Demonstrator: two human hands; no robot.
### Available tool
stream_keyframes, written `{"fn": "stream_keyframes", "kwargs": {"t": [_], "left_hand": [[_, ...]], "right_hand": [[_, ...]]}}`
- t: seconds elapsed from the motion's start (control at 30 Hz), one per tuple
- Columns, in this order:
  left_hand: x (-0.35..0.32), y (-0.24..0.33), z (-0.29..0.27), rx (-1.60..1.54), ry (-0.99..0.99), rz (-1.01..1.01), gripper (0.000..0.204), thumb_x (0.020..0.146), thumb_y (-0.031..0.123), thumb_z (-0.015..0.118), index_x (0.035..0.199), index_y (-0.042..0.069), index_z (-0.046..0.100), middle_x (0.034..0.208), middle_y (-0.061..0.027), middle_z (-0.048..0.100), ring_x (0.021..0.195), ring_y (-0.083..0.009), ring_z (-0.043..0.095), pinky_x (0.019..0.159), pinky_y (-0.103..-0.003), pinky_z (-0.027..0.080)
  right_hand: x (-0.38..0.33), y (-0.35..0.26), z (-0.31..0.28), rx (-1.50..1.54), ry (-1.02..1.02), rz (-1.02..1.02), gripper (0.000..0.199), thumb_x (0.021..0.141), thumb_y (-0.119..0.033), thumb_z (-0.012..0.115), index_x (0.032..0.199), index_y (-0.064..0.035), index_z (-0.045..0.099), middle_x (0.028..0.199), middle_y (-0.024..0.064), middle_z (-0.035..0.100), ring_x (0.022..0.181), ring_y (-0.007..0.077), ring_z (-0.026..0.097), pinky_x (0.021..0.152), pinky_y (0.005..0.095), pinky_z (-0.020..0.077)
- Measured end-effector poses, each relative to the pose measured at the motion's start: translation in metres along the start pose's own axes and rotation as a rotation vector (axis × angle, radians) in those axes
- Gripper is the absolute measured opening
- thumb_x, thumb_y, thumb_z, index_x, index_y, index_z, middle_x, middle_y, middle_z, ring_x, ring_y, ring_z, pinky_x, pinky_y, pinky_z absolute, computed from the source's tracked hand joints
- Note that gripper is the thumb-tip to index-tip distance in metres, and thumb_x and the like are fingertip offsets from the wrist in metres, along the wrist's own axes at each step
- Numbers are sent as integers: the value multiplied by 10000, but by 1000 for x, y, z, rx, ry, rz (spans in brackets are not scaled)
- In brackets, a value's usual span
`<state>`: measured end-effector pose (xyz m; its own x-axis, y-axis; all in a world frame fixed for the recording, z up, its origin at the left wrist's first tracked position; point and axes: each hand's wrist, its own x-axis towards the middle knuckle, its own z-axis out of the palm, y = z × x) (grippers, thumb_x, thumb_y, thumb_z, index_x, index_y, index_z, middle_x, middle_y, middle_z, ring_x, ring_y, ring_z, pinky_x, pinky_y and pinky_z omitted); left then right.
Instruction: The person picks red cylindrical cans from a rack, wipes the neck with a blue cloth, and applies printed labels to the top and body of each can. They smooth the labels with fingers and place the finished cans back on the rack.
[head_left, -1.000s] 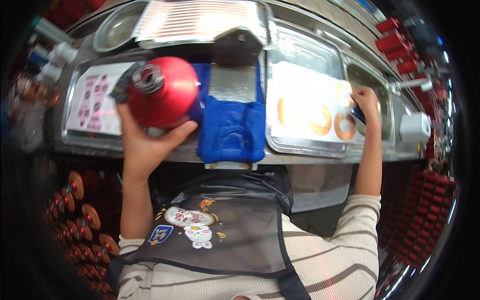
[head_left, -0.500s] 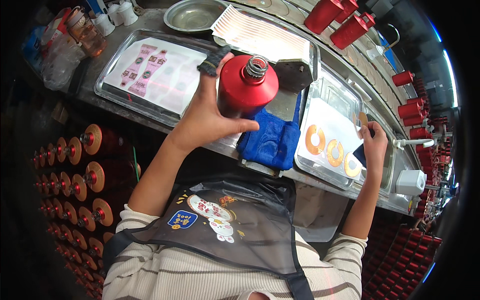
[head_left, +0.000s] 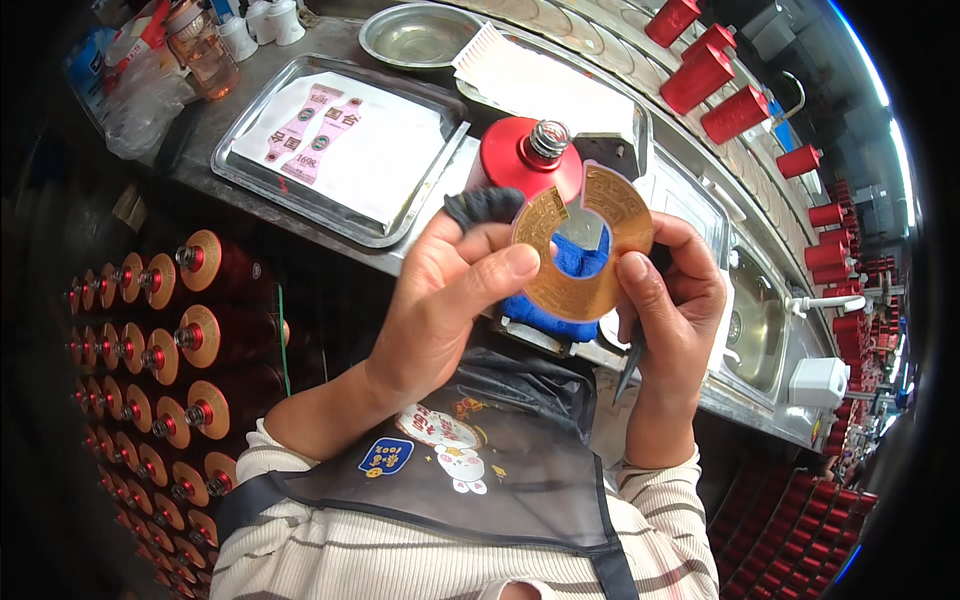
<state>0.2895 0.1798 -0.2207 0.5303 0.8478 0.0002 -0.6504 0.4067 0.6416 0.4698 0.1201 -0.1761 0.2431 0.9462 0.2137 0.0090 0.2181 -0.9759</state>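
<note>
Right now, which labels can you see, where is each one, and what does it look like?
Ring label: gold split ring with a round hole, held between left hand and right hand, in front of the red bottle.
Pink labels: two waisted pink strips on white paper in the steel tray, upper left.
Bottle collars: gold discs on stacked red bottles, lower left.

Red bottle [head_left: 520, 160]: lower body hidden behind gold ring label [head_left: 585, 242] and left hand [head_left: 450, 300]. Blue cloth [head_left: 545, 315] mostly covered by both hands. Dark tool [head_left: 632, 362] under right hand [head_left: 675, 310]: kind unclear. Pink labels [head_left: 310, 125] print too small to read.
</note>
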Motion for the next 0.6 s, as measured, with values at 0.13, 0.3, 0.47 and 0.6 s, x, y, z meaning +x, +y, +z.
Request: {"fn": "stream_keyframes", "kwargs": {"t": [0.13,0.3,0.47,0.6], "left_hand": [[22,8,-7,165,106,279,331,927,-47,652,1231,11,533,1051,-100,702,954,-125,681,828,-264,574],[41,-5,-17,312,125,498,285,913,-59,665,1150,13,523,996,-61,678,887,-91,671,776,-229,558],[55,-9,-24,461,228,464,339,865,-54,723,1030,54,448,897,23,532,756,-5,547,685,-174,484],[62,-5,-26,527,258,476,453,824,-34,766,1091,58,412,939,13,466,755,-15,473,648,-168,429]], "right_hand": [[22,13,10,-117,-20,-165,269,941,-21,681,1194,47,621,1070,61,674,977,103,627,859,241,511],[60,36,9,-216,-23,-274,310,947,-41,681,1243,22,617,1068,49,660,961,85,614,833,223,501],[94,54,1,-141,-31,-148,421,930,-48,701,1326,13,574,1003,29,653,896,61,596,789,205,488],[112,60,4,-98,-48,2,435,957,-124,658,1363,-9,554,882,-10,629,710,27,538,590,175,420]]}}
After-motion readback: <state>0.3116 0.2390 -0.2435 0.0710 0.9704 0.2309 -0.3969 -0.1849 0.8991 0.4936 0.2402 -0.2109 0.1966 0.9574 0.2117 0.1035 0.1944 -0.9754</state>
